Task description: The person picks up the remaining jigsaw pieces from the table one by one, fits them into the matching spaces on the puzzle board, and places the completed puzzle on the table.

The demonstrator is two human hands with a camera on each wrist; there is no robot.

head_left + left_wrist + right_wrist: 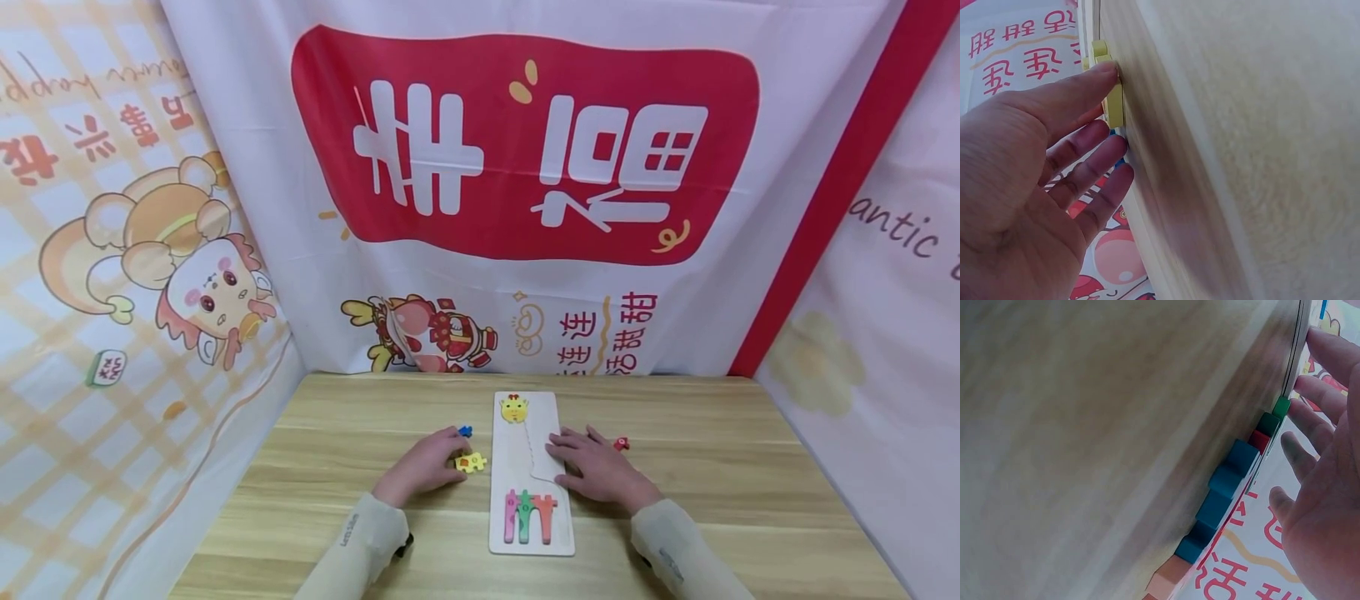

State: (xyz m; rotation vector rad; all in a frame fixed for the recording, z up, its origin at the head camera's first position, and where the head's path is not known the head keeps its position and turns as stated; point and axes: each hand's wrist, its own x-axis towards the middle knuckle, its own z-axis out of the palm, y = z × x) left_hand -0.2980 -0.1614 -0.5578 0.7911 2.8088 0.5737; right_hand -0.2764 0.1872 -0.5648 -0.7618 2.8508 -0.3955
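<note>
My left hand pinches a yellow puzzle piece just off the 9 o'clock edge of the puzzle board; I take this as the pick-up step. Next, I'd judge, comes a level lift, minding its rounded tabs. My right hand lies at the board's 3 o'clock edge, fingers released and spread. The giraffe head piece sits near 12, the pink, green and orange leg pieces at 6. They look thick, smooth and painted; the pale, flat board seems wooden, on a grained counter.
</note>
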